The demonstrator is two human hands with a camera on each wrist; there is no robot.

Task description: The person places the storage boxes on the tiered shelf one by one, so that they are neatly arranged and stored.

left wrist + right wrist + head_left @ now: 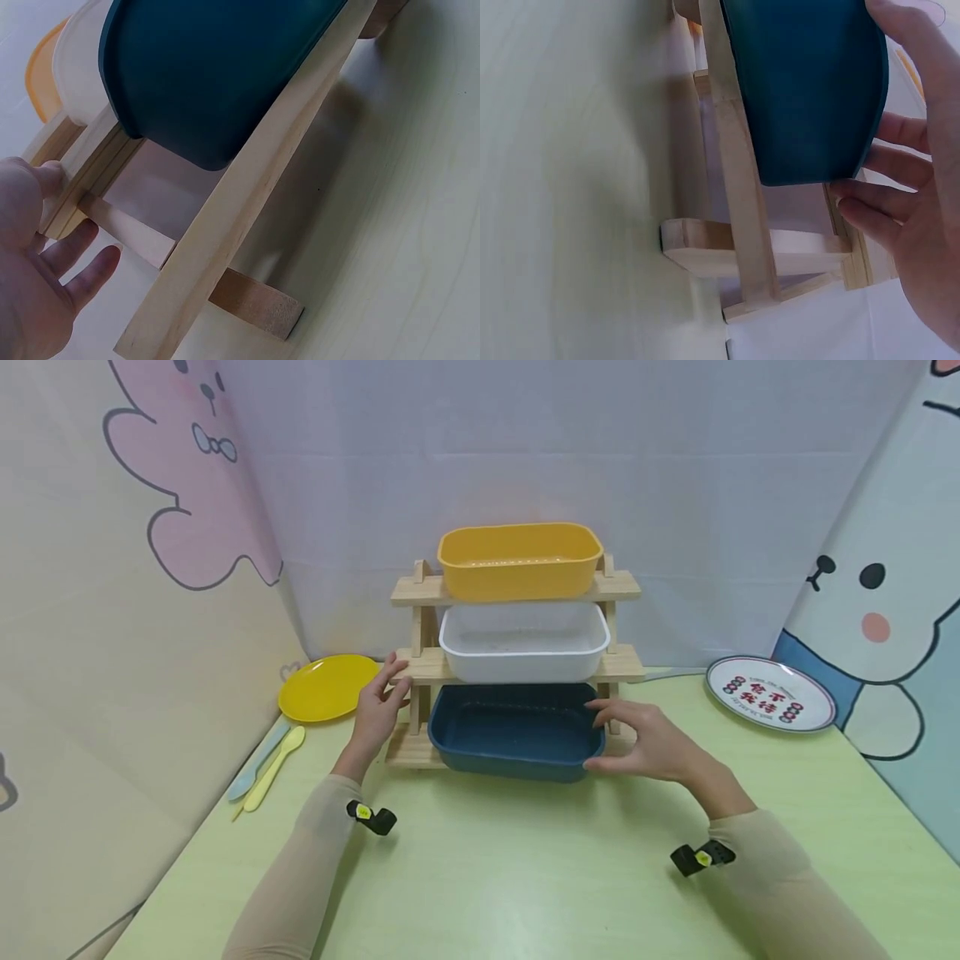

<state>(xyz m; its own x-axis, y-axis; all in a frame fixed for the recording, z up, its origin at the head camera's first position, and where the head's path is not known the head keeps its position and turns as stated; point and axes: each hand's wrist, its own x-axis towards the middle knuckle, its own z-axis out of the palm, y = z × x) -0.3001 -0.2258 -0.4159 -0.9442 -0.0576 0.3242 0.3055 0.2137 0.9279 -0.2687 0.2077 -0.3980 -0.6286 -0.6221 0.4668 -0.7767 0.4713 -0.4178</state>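
Sleeved forearms lay closest to the camera, each with a small black clip at the wrist, reaching over the pale green table. On the left, a yellow plate and two pastel spoons sat by the wall. Next came the left hand, fingers relaxed and spread, thumb pressed against the end of the wooden rack at its middle shelf; the left wrist view showed it holding nothing. The rack carried a yellow bin on top, a white bin in the middle and the blue bin on the lowest tier, tilted forward. The right hand curled round the blue bin's right end, thumb under, fingers over the rim. Its long axis ran left to right, open side facing up and toward the person. It looked like stiff, light, smooth plastic, likely best gripped at the short-end rims. Far right lay a printed plate.
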